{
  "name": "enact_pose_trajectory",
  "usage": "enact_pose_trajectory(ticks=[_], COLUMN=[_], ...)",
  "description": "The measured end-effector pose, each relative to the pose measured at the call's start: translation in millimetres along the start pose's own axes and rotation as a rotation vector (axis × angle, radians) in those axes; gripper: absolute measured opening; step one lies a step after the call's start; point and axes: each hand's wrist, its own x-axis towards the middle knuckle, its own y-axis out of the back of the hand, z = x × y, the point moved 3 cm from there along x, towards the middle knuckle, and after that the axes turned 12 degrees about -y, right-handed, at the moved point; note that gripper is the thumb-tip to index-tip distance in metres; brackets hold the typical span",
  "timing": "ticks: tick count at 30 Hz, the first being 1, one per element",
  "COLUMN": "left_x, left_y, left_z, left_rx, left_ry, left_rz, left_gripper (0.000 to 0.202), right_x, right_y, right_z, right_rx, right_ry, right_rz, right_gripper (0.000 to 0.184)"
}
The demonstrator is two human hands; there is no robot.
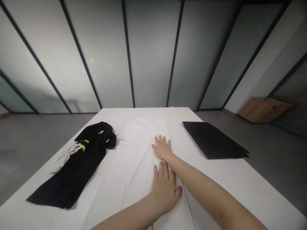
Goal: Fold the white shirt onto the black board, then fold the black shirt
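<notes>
A white T-shirt (134,163) lies spread on the white table, a sleeve (131,130) reaching out at its left and a long folded strip along its right side. My left hand (165,190) rests flat on that strip, fingers spread and pointing away from me. Just beyond it my right hand (162,148) also presses flat on the cloth, its fingers apart. The right wrist is close to the left fingertips. Neither hand grips anything. The near end of the white cloth runs out of view under my forearms.
At the left lies a black shirt (83,169) with yellow and white details, over some white cloth (62,158). A flat black board or folder (213,140) is on the table (227,182) at the right. Beyond stand frosted glass panels (151,54) and a wooden cabinet (261,110).
</notes>
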Motion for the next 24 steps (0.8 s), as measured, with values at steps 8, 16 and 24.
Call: enact_pose_trajectory(ticks=[8, 16, 24], left_x=[-10, -51, -47], left_y=[3.3, 23.0, 41.0], left_z=[-2, -73, -118], left_rx=[-0.046, 0.026, 0.179], left_ry=[-0.103, 0.018, 0.291], left_rz=[-0.024, 0.033, 0.077], left_gripper=[0.08, 0.067, 0.059], right_x=[53, 79, 83], right_y=[12, 19, 39], right_z=[19, 37, 46], right_rx=[-0.029, -0.035, 0.024], right_ry=[0.057, 0.111, 0.187], right_rz=[0.003, 0.05, 0.21], right_gripper=[0.065, 0.059, 0.049])
